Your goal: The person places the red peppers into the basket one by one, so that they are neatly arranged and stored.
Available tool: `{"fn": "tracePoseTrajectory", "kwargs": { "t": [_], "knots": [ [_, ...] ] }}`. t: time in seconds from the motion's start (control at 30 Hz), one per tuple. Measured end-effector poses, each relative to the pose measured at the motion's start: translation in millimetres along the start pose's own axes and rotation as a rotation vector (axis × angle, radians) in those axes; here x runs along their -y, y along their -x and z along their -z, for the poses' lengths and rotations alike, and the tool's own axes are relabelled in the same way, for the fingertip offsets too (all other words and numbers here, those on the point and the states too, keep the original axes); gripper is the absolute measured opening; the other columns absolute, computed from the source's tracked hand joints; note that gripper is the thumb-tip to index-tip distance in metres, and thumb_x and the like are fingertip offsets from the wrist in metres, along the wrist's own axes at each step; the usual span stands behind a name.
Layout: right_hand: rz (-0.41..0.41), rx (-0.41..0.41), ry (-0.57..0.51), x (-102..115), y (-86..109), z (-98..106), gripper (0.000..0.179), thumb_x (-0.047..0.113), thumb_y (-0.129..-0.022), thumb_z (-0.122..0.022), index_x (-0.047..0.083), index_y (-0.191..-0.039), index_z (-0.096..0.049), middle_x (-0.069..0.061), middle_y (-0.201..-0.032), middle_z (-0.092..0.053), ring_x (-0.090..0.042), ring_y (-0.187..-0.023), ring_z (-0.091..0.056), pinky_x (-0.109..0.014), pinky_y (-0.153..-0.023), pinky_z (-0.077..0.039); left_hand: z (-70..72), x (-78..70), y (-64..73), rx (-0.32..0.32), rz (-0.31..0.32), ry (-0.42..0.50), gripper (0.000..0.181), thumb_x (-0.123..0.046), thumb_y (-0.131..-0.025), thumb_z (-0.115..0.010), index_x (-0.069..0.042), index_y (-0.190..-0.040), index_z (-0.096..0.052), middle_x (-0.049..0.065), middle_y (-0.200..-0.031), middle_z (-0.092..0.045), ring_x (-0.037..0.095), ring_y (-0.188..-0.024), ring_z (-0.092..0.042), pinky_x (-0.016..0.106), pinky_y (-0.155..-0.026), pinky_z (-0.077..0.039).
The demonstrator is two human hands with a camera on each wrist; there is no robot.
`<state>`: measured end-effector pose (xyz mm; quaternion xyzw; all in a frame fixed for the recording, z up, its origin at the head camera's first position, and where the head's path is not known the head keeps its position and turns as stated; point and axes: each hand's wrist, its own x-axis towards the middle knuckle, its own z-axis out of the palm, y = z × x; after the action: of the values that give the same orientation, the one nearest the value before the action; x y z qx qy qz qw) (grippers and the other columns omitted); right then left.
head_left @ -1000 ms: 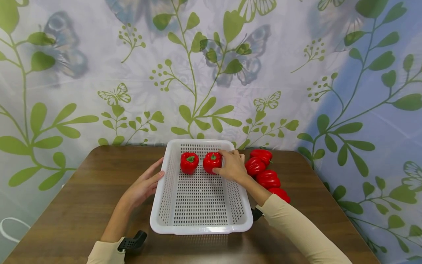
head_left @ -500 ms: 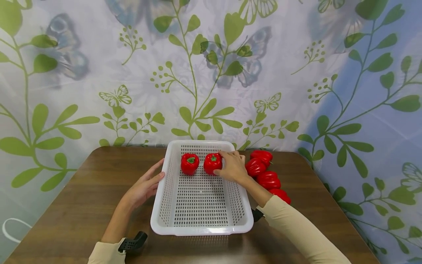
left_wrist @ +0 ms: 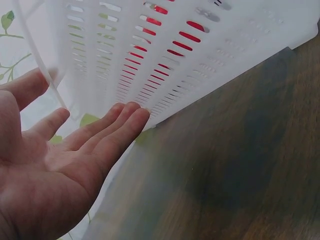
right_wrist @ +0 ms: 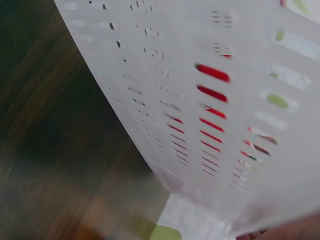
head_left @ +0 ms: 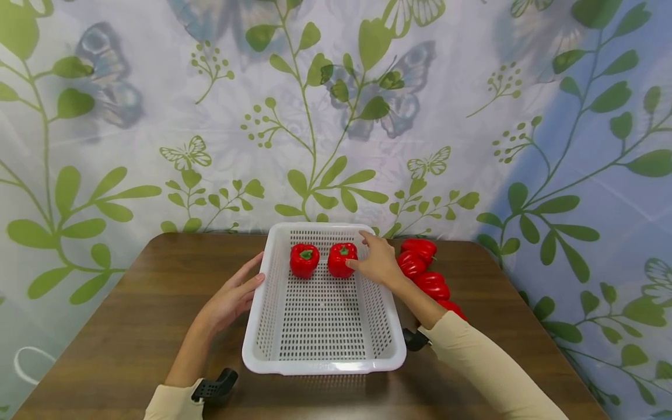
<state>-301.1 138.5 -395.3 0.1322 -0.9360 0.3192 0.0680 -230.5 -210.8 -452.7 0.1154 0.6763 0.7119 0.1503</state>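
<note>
A white slotted plastic basket (head_left: 321, 367) holds two red bell peppers side by side near its far end, the left pepper (head_left: 304, 261) and the right pepper (head_left: 342, 260). My right hand (head_left: 379, 261) reaches over the basket's right rim, thumb tip at the right pepper's side, fingers spread apart and lifted off it. In the right wrist view, only a sliver of that hand shows at the bottom right corner. My left hand (head_left: 231, 300) supports the basket's left side. In the left wrist view, the left hand's straight fingers (left_wrist: 120, 131) lie against the slotted outer wall.
Several more red bell peppers (head_left: 431, 284) lie in a row right of the basket, partly behind the right forearm. Everything stands on a brown wooden table (head_left: 131, 315). A leaf-patterned cloth (head_left: 220, 116) hangs behind the table's far edge.
My right hand's fingers have come off the right pepper and spread, shifting slightly right and up. The right pepper stays in the basket. The left hand keeps its place.
</note>
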Motion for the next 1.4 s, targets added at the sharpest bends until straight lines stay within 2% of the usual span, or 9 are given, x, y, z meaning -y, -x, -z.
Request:
{"fn": "tracePoseTrajectory", "kwargs": {
  "t": [0.13,0.27,0.57,0.73,0.87,1.03,1.13,1.27,1.4],
  "knots": [
    [-0.018,-0.048,-0.049,-3.9,6.4,16.5,0.071,0.026,-0.086,-0.077,0.003,-0.148,-0.049,-0.022,-0.129,-0.063,-0.040,-0.119,-0.058,-0.057,-0.097,-0.050,-1.2,1.9,-0.6,-0.002,0.004,0.002,0.065,-0.029,-0.109,-0.048,-0.032,-0.164,-0.013,0.025,-0.157,-0.037,0.040,-0.134,-0.055,0.042,-0.099,-0.056],
    [-0.022,-0.041,-0.045,-11.9,14.3,36.5,0.069,0.030,-0.089,-0.076,0.004,-0.146,-0.050,-0.022,-0.125,-0.066,-0.039,-0.112,-0.063,-0.053,-0.089,-0.056,-1.1,1.4,-0.8,-0.010,0.001,0.000,0.065,-0.028,-0.109,-0.048,-0.032,-0.164,-0.013,0.026,-0.156,-0.038,0.038,-0.133,-0.057,0.040,-0.098,-0.056],
    [-0.067,0.059,0.033,-29.5,40.2,80.5,0.064,0.032,-0.093,-0.071,0.007,-0.148,-0.048,-0.022,-0.126,-0.067,-0.040,-0.117,-0.064,-0.058,-0.098,-0.052,-0.3,-0.1,-2.2,-0.013,-0.006,0.018,0.065,-0.027,-0.109,-0.048,-0.032,-0.164,-0.014,0.026,-0.156,-0.037,0.040,-0.132,-0.057,0.037,-0.094,-0.058],
    [-0.076,0.124,0.090,-38.2,59.5,103.1,0.060,0.032,-0.091,-0.074,0.009,-0.143,-0.054,-0.023,-0.128,-0.065,-0.041,-0.117,-0.063,-0.059,-0.095,-0.052,-0.9,-0.5,-4.1,-0.007,0.003,0.018,0.066,-0.027,-0.108,-0.049,-0.032,-0.164,-0.014,0.026,-0.156,-0.037,0.038,-0.132,-0.058,0.038,-0.095,-0.057],
    [-0.065,0.200,0.130,-45.7,68.3,116.9,0.066,0.036,-0.088,-0.077,0.008,-0.143,-0.054,-0.024,-0.127,-0.065,-0.041,-0.116,-0.062,-0.056,-0.090,-0.055,0.5,-1.3,-4.6,-0.021,0.002,0.007,0.066,-0.028,-0.108,-0.050,-0.032,-0.164,-0.015,0.024,-0.156,-0.038,0.037,-0.131,-0.058,0.036,-0.095,-0.058],
    [-0.069,0.299,0.182,-57.4,75.3,127.3,0.075,0.039,-0.083,-0.082,0.010,-0.144,-0.051,-0.023,-0.128,-0.065,-0.041,-0.116,-0.061,-0.053,-0.087,-0.057,2.8,-2.6,-4.4,-0.012,0.002,-0.002,0.066,-0.027,-0.108,-0.049,-0.031,-0.164,-0.014,0.025,-0.156,-0.038,0.037,-0.131,-0.058,0.037,-0.096,-0.057],
    [-0.037,0.342,0.216,-64.5,80.1,129.7,0.079,0.038,-0.079,-0.086,0.011,-0.144,-0.051,-0.023,-0.128,-0.065,-0.042,-0.116,-0.060,-0.055,-0.086,-0.056,2.7,-2.5,-4.2,-0.011,0.001,0.000,0.066,-0.027,-0.108,-0.049,-0.031,-0.164,-0.013,0.025,-0.156,-0.037,0.037,-0.131,-0.058,0.038,-0.096,-0.057],
    [0.037,0.349,0.242,-74.0,88.4,127.8,0.081,0.035,-0.075,-0.090,0.009,-0.142,-0.054,-0.024,-0.129,-0.064,-0.045,-0.117,-0.059,-0.061,-0.089,-0.053,1.5,-3.1,-3.8,-0.018,-0.005,-0.003,0.066,-0.028,-0.108,-0.049,-0.032,-0.164,-0.014,0.025,-0.156,-0.038,0.039,-0.132,-0.057,0.037,-0.096,-0.057],
    [0.075,0.359,0.236,-82.4,97.7,122.1,0.080,0.028,-0.071,-0.092,0.008,-0.140,-0.056,-0.023,-0.127,-0.065,-0.045,-0.115,-0.058,-0.060,-0.087,-0.054,0.8,-2.0,-3.8,-0.016,-0.013,-0.002,0.066,-0.027,-0.108,-0.049,-0.031,-0.164,-0.015,0.025,-0.156,-0.039,0.039,-0.131,-0.058,0.038,-0.096,-0.057]
  ]
}}
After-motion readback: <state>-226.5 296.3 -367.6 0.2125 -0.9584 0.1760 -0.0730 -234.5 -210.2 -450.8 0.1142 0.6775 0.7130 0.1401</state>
